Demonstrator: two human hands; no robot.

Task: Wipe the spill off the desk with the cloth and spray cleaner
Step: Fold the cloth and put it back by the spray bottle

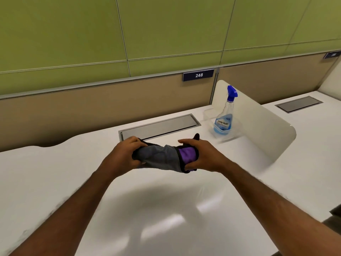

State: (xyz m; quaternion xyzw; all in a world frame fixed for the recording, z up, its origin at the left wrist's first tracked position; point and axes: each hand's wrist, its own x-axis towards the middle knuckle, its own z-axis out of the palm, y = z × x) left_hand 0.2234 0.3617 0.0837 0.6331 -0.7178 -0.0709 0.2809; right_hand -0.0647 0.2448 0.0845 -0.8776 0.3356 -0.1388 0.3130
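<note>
Above the white desk (55, 172), dead center: bunched cloth (162, 157) held between both hands.

Left hand (125, 154) is clamped on the grey end, right hand (201, 156) on the purple end, so the fingers hide a lot of the cloth. Spray cleaner (224, 115) stands in a clear tray (232, 137) at 2 o'clock, its label too blurry to read. The plate (198, 75) at 12 o'clock says 248. Can't make out any spill.

Both hands (166, 154) grip cloth (162, 157) above desk (55, 172).
</note>
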